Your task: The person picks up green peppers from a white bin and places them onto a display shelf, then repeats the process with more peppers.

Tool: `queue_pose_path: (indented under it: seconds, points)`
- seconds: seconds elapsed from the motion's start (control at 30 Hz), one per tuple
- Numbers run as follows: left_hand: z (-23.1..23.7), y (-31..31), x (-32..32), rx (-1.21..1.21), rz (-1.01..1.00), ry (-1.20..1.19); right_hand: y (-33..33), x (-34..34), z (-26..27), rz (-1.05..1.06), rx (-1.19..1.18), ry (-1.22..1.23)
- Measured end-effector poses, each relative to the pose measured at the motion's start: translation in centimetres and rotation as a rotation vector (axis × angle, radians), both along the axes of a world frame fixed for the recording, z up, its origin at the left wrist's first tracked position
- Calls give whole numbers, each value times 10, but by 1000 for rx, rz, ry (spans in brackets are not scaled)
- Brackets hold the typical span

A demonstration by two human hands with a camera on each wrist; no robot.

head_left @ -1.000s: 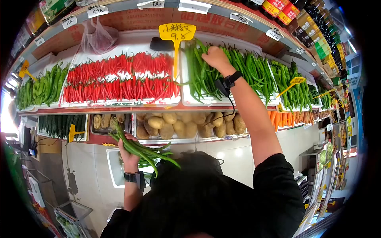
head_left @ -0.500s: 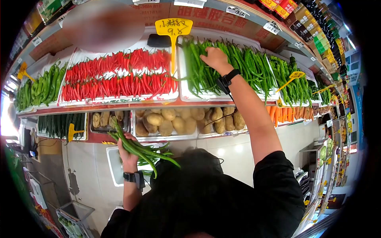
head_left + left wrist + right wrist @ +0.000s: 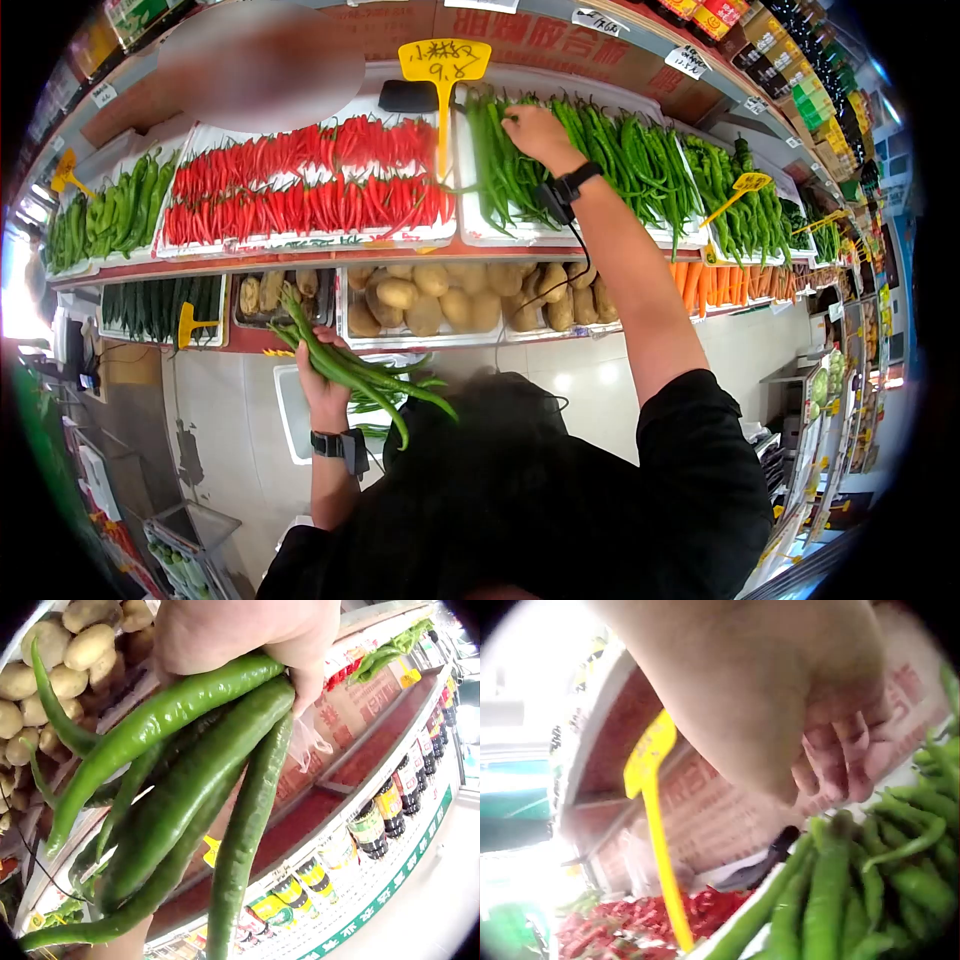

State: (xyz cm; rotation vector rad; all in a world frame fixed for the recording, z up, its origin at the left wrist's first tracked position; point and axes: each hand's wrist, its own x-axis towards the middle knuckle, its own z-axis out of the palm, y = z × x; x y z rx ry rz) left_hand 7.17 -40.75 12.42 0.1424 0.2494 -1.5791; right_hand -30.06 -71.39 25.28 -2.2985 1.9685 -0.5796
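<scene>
My left hand grips a bunch of long green peppers in front of the lower shelf. Their glossy bodies fan out below the fingers in the left wrist view. At the upper shelf, my right hand reaches over a white tray of green peppers, near its back left part. In the right wrist view the fingers of that hand bend loosely downward, with the tips close over the pepper stems and nothing seen between them and the thumb side.
Red chilies fill the tray on the left, beside a yellow price sign. Potatoes and carrots lie on the lower shelf. A ledge with price labels runs above the trays. A white container sits below the left hand.
The head view has shifted slightly. My right hand stays over the same part of the pepper tray, with its fingers looking a little looser. The left hand keeps its bunch of peppers in place.
</scene>
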Motion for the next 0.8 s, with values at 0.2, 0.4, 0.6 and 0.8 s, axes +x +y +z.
queue_pose_path:
  seconds: [0.2, 0.4, 0.6, 0.8]
  points:
    - [34, -18, -17, 92, -75, -326, 135, 50, 49, 354, 451, -740]
    - [76, -48, -83, -61, -296, -483, 231, 97, 38, 498, 898, -636]
    - [96, -60, -147, -64, -321, -715, 249, 76, 16, 464, 540, -592]
    - [112, -70, -195, -101, -346, -620, 254, 27, 6, 274, 404, -777]
